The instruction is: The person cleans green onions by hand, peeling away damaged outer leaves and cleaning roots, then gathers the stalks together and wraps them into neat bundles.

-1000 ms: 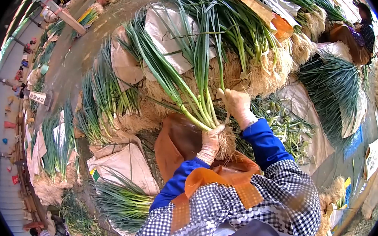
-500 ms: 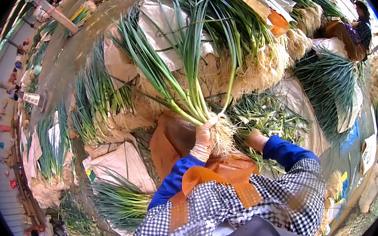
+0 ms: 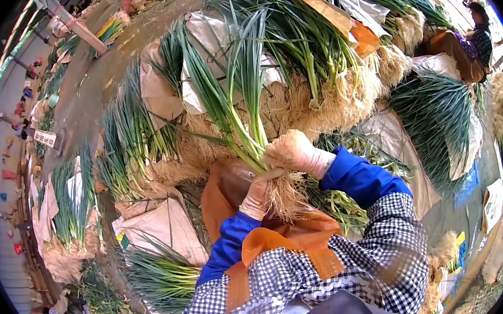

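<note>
My left hand (image 3: 256,195), in a thin pale glove, is closed round the base of a bunch of green onions (image 3: 238,131). Their long green leaves point away from me, and the tangled pale roots (image 3: 285,197) hang below the fist. My right hand (image 3: 294,152), gloved too, is closed against the white stems just above the left one. Its fingertips touch the stalks; exactly which stalk or leaf they pinch is hidden. The bunch is held over my brown apron (image 3: 224,189).
A big heap of rooted green onions (image 3: 342,98) lies ahead. Stripped leaves (image 3: 343,212) are piled to the right of my lap. More onions (image 3: 165,269) and a folded sack (image 3: 164,224) lie at left. Another person (image 3: 475,45) sits at far right.
My right hand has come up from the pile of stripped leaves to the stems of the bunch. The stalk that leaned out to the right no longer shows in the bunch.
</note>
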A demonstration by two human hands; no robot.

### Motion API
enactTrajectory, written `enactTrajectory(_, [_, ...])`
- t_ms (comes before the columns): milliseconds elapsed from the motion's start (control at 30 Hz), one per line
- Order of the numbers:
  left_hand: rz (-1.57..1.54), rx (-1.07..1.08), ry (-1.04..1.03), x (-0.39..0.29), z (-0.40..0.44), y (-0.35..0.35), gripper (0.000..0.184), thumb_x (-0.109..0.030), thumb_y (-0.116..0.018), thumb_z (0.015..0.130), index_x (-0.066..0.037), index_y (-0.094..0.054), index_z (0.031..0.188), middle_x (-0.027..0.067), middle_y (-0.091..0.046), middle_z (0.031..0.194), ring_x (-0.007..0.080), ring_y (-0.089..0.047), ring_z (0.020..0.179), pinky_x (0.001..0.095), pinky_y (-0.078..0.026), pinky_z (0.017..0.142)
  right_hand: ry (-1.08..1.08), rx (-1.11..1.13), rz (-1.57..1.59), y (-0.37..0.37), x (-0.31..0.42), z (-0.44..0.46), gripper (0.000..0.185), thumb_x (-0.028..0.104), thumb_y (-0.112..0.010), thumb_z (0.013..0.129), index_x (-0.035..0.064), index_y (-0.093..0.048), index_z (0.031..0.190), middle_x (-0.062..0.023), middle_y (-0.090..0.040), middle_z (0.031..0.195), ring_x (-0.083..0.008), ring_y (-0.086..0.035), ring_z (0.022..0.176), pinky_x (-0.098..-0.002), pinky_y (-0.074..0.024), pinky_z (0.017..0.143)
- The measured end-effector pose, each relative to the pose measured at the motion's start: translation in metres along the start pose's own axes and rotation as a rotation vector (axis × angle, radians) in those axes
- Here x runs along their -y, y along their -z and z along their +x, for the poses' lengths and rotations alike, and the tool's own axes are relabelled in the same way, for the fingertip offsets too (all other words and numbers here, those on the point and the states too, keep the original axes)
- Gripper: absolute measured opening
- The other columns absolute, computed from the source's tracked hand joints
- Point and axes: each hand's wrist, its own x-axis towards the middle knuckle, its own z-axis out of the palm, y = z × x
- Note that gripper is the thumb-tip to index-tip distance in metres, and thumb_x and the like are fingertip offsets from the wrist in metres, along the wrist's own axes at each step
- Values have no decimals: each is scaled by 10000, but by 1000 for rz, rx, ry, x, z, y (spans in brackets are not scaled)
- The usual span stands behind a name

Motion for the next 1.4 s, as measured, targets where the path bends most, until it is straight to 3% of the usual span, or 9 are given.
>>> enactTrajectory(133, [-128,100,-135,5,1,1,268,-58,-559,783,10,-547,1043,78,-595,809,186,-596,655,301,-526,584,12,191,-129,26,-6,-8,353,450,-431,894,162,-612,799,-8,-518,504,-209,-575,476,-339,-453,459])
enactTrajectory(233, [-551,894,-168,-22,4,20,340,-78,-555,772,-36,-497,1104,35,-520,800,145,-529,669,248,-472,583,-353,349,-48,21,-62,-21,451,477,-375,931,102,-594,808,-25,-602,595,-211,-625,547,-319,-491,492])
enactTrajectory(333, [-322,550,-240,-23,-1,14,321,-102,-566,777,-28,-508,1085,35,-520,821,135,-538,749,245,-497,668,-675,147,-266,32,-134,-1,354,445,-525,876,199,-573,1127,-89,-597,704,-216,-608,638,-284,-501,516])
enactTrajectory(433, [-47,233,-170,-20,18,-10,306,-84,-578,794,-34,-521,1090,66,-571,897,199,-603,807,353,-539,769,-1027,-12,-212,50,-165,40,314,382,-571,874,99,-601,1008,-66,-618,726,-183,-605,633,-325,-512,535])
enactTrajectory(633, [-157,377,-50,4,43,-3,299,0,-547,832,1,-530,1130,117,-565,1150,231,-577,1016,352,-494,899,-797,-314,288,19,-85,26,265,327,-547,887,89,-563,774,-73,-591,591,-241,-603,529,-348,-505,514])
enactTrajectory(867, [-228,156,73,40,51,24,292,-75,-529,852,12,-513,1130,152,-613,984,265,-626,815,390,-540,747,-437,-223,-323,-41,-4,-36,310,288,-559,844,149,-468,582,0,-492,455,-137,-500,350,-308,-388,316])
enactTrajectory(1100, [-201,283,0,15,24,7,369,-84,-556,818,-2,-475,1168,44,-558,845,143,-574,711,286,-521,656,-1084,-677,1108,-48,-20,-171,225,202,-498,938,46,-583,801,-3,-484,590,-66,-431,515,-234,-394,475])
enactTrajectory(1233, [-289,265,42,11,17,7,207,-44,-565,786,-70,-506,983,42,-534,825,156,-567,746,282,-521,678,-781,813,-33,-72,-62,-210,317,352,-535,876,68,-639,974,-184,-652,917,-324,-642,816,-402,-509,721])
enactTrajectory(1400, [-186,355,-23,7,6,-7,296,-44,-556,796,-17,-504,1086,75,-574,900,192,-593,800,327,-529,715,-816,-163,1482,-28,-24,-56,616,504,-396,930,7,-450,1291,-160,-556,1210,-230,-529,1115,-370,-405,964])
